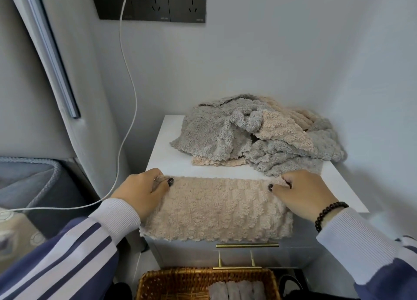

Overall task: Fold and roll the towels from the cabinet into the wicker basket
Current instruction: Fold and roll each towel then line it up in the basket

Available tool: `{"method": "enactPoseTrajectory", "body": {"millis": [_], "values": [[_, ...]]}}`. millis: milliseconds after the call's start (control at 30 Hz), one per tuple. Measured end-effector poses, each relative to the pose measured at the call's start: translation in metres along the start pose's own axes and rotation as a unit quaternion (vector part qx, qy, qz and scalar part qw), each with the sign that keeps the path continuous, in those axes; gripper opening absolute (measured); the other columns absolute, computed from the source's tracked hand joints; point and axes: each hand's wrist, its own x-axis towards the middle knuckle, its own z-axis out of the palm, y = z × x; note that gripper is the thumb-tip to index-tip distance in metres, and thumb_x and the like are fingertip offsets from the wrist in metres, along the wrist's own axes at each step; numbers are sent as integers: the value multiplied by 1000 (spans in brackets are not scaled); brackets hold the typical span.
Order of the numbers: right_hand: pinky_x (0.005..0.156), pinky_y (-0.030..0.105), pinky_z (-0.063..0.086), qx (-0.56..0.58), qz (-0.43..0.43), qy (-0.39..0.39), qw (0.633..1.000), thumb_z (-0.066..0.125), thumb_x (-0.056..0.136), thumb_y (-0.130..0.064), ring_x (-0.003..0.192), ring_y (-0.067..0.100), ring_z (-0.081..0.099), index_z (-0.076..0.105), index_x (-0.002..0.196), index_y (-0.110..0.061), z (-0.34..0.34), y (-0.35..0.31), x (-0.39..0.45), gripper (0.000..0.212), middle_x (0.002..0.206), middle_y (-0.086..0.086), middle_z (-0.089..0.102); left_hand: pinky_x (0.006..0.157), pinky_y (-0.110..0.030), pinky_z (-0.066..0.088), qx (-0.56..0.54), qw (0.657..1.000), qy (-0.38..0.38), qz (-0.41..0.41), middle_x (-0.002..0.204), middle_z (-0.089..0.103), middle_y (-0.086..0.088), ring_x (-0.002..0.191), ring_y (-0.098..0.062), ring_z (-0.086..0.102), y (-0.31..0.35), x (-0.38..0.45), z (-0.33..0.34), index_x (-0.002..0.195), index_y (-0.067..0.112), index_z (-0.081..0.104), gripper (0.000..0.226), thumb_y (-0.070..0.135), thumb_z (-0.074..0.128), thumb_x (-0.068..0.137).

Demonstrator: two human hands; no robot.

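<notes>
A beige fluffy towel (216, 209) lies flat across the front of the white cabinet top (167, 150), its near edge hanging over the front. My left hand (144, 191) pinches its far left corner. My right hand (302, 191) pinches its far right corner. Behind it sits a loose heap of grey and beige towels (259, 137). The wicker basket (180, 281) stands on the floor below the cabinet front, with rolled grey towels (237, 290) inside it.
The cabinet stands in a corner against grey walls. Brass drawer handles (247, 245) stick out from its front above the basket. A white cable (128, 92) hangs from a wall socket down the left. A grey bed edge (33, 177) lies at the far left.
</notes>
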Motion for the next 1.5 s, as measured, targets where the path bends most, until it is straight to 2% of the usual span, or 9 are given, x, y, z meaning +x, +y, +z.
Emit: {"method": "enactPoseTrajectory", "body": {"millis": [500, 667, 800, 967, 1133, 1300, 1433, 1467, 1500], "values": [[45, 26, 31, -74, 17, 38, 996, 47, 96, -28, 49, 13, 41, 35, 66, -18, 9, -5, 1, 33, 59, -2, 43, 66, -33, 53, 126, 991, 40, -14, 74, 56, 2, 70, -21, 58, 8, 5, 6, 99, 20, 46, 30, 48, 36, 97], [53, 26, 39, -52, 20, 42, 998, 48, 96, -29, 67, 15, 52, 47, 103, -14, 14, -2, 1, 17, 91, 0, 46, 85, -39, 43, 119, 987, 99, 47, 110, 50, -2, 104, -26, 49, 3, 7, 14, 103, 13, 58, 31, 41, 51, 93], [69, 26, 47, 3, 27, 33, 999, 55, 92, -28, 82, 16, 57, 51, 117, -21, 13, 0, 3, 26, 115, 4, 45, 86, -36, 43, 80, 992, 90, 41, 103, 51, 1, 99, -22, 47, 0, 7, 15, 101, 17, 54, 26, 41, 54, 91], [40, 15, 29, 80, 52, -35, 995, 62, 90, -25, 48, 8, 40, 56, 114, -17, 8, 1, 9, 26, 64, -4, 47, 59, -15, 35, -45, 998, 51, -16, 87, 59, 2, 76, -10, 53, 5, 4, 8, 95, 23, 54, 22, 37, 68, 85], [39, 18, 30, 151, 67, -82, 983, 58, 91, -16, 41, 10, 40, 55, 114, -13, -2, 2, 11, 24, 61, 2, 54, 61, -26, 46, -83, 996, 14, -34, 79, 64, 1, 74, -15, 58, 3, 5, -5, 82, 21, 59, 22, 42, 66, 84], [52, 28, 28, 309, 79, -28, 947, 52, 95, -19, 58, 20, 40, 48, 124, -16, -8, 5, 13, 29, 68, 7, 49, 62, -30, 45, -220, 970, 105, -7, 84, 61, -6, 71, -18, 54, 19, -2, -12, 93, 16, 55, 20, 35, 58, 90], [39, 20, 28, 353, 60, 64, 932, 53, 95, -23, 45, 12, 37, 51, 117, -15, -4, -5, 7, 23, 70, 0, 48, 60, -20, 38, -244, 953, 182, 0, 87, 57, 4, 74, -5, 51, 29, -7, -14, 100, 17, 52, 18, 33, 53, 94], [39, 15, 31, 349, 47, 91, 931, 53, 96, -24, 50, 9, 45, 51, 117, -15, -5, -6, 7, 24, 81, -2, 52, 61, -19, 37, -238, 953, 189, 4, 86, 57, 6, 75, -4, 50, 29, -7, -15, 100, 17, 51, 17, 33, 52, 94], [45, 11, 35, 337, 32, 117, 934, 54, 96, -25, 81, 10, 60, 50, 118, -16, -6, -8, 8, 24, 97, -5, 52, 61, -18, 36, -226, 955, 190, 6, 86, 56, 7, 75, -3, 49, 28, -5, -15, 100, 18, 51, 16, 33, 52, 94]]}}
